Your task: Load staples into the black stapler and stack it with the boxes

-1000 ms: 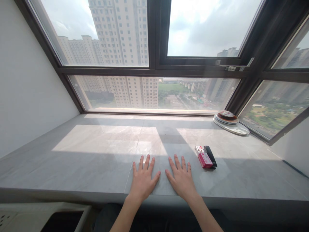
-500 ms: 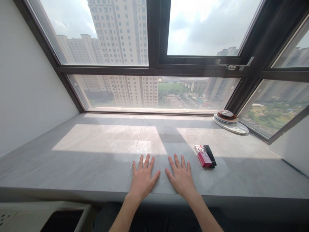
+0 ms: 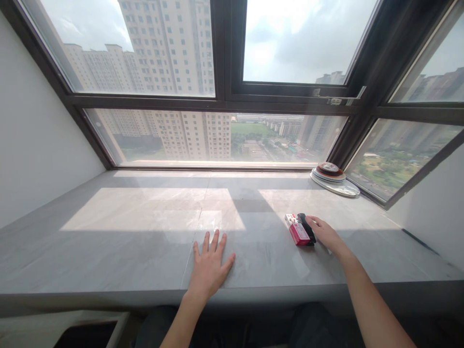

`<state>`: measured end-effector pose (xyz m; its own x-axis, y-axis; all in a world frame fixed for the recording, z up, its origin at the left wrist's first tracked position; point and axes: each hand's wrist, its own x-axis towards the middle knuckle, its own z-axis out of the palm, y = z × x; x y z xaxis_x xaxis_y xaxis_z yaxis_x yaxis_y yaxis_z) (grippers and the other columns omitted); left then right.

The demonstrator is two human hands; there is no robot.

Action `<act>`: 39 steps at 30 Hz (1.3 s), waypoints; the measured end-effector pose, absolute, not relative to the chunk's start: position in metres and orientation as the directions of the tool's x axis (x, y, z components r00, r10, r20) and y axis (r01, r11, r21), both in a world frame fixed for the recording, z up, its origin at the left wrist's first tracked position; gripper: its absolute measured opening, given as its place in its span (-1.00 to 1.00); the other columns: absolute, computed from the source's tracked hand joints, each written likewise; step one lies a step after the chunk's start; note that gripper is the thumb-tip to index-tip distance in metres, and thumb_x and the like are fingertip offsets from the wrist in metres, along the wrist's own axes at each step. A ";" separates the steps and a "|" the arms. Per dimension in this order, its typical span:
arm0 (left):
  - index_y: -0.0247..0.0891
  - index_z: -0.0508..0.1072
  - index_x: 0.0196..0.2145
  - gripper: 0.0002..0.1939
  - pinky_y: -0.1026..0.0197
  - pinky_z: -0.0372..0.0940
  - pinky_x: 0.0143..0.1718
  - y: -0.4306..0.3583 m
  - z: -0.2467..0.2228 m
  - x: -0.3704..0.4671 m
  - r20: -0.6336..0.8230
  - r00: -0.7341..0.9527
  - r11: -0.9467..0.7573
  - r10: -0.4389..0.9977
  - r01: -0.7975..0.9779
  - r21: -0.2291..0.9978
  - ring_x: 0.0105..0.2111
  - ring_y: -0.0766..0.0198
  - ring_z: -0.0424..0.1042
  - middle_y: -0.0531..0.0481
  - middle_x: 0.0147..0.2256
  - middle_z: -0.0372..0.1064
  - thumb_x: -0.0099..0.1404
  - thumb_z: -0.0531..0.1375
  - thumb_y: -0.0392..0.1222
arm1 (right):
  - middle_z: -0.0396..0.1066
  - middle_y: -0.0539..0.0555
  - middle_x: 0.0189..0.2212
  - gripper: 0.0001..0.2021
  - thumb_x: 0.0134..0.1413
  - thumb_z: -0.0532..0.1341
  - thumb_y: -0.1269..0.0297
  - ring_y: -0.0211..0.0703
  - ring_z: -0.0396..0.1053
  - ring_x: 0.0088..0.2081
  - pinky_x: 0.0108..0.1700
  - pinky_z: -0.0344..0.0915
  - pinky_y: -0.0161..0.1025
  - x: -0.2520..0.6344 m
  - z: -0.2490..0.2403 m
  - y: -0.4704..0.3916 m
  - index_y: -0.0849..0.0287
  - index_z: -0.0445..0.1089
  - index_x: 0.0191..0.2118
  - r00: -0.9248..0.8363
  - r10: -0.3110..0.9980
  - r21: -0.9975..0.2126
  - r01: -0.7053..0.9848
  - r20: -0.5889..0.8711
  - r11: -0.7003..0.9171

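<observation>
My left hand (image 3: 209, 266) lies flat on the grey stone sill (image 3: 119, 261), fingers spread, holding nothing. On the right, my right hand (image 3: 324, 235) is at a black stapler (image 3: 306, 228), with bent fingers against its right side and upper end. The thumb's grip is partly hidden. A small red-and-white box (image 3: 297, 231) lies right beside the stapler on its left, and both rest on the sill.
A stack of round plates or discs (image 3: 329, 173) sits in the far right corner by the window frame (image 3: 224, 105). A thin dark strip (image 3: 420, 240) lies along the right wall. Below the sill at lower left stands a pale cabinet-like piece (image 3: 32, 328).
My right hand has left its flat place on the sill and moved right to the stapler. My left hand stays flat. The view has shifted slightly right.
</observation>
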<state>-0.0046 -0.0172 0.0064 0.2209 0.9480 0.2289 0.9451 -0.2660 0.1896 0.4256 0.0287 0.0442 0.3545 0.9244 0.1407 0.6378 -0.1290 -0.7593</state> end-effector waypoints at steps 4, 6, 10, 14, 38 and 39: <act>0.12 0.04 0.41 -0.36 -0.40 -0.33 0.35 -0.017 0.006 -0.005 0.249 0.228 -0.280 0.941 0.939 0.199 0.45 -0.14 -0.28 0.06 0.45 -0.19 0.45 -0.05 0.24 | 0.58 0.18 -0.29 -0.38 0.06 0.14 -0.33 0.10 0.46 -0.21 -0.14 0.33 -0.12 0.421 0.031 0.034 0.19 0.59 -0.26 0.199 0.980 -0.843 0.526 -0.002 -0.108; 0.11 0.08 0.40 -0.37 -0.39 -0.31 0.35 -0.017 0.007 -0.005 0.256 0.225 -0.284 0.940 0.933 0.222 0.45 -0.13 -0.27 0.05 0.45 -0.16 0.45 -0.06 0.24 | 0.58 0.15 -0.31 -0.34 0.07 0.11 -0.35 0.07 0.45 -0.23 -0.17 0.32 -0.16 0.399 0.025 0.032 0.22 0.58 -0.27 0.199 0.980 -0.854 0.509 -0.001 -0.104; 0.08 0.14 0.37 -0.40 -0.31 -0.27 0.38 -0.018 0.013 -0.007 0.249 0.184 -0.263 0.951 0.904 0.336 0.42 -0.05 -0.11 0.04 0.41 0.00 0.47 -0.09 0.25 | 0.57 0.10 -0.36 -0.34 0.15 0.03 -0.33 0.00 0.44 -0.29 -0.27 0.28 -0.25 0.326 0.018 0.029 0.22 0.56 -0.28 0.147 0.989 -0.849 0.526 0.030 -0.052; 0.02 0.16 0.36 -0.39 -0.22 -0.20 0.37 -0.016 0.021 -0.005 0.241 0.096 -0.202 0.966 0.861 0.467 0.33 -0.01 0.10 -0.02 0.31 0.22 0.47 -0.09 0.25 | 0.54 0.08 -0.41 -0.39 0.29 -0.06 -0.25 -0.06 0.43 -0.36 -0.34 0.20 -0.28 0.230 0.018 0.029 0.14 0.54 -0.26 0.143 0.983 -0.823 0.568 0.118 0.016; -0.24 0.31 0.19 -0.45 0.01 0.25 -0.03 0.026 0.036 -0.070 0.364 -0.367 0.172 0.856 0.866 0.469 0.01 -0.05 0.37 -0.18 -0.02 0.41 0.33 0.16 0.06 | 0.48 0.06 -0.49 -0.41 0.29 0.00 -0.26 -0.07 0.38 -0.42 -0.38 0.19 -0.27 0.192 0.017 0.011 0.16 0.51 -0.31 0.217 0.953 -0.875 0.477 0.211 0.085; -0.24 0.32 0.18 -0.46 0.00 0.25 -0.03 0.028 0.038 -0.074 0.358 -0.378 0.188 0.854 0.865 0.465 0.01 -0.06 0.37 -0.19 -0.02 0.42 0.35 0.14 0.08 | 0.47 0.06 -0.49 -0.41 0.29 0.00 -0.26 -0.07 0.38 -0.42 -0.39 0.18 -0.28 0.193 0.017 0.011 0.16 0.51 -0.32 0.213 0.954 -0.877 0.473 0.211 0.088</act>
<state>-0.0736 0.0281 0.0380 -0.3782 0.8535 0.3584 0.8650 0.1879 0.4652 0.1926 0.0111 0.0174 0.2134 0.9538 0.2114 0.4730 0.0885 -0.8766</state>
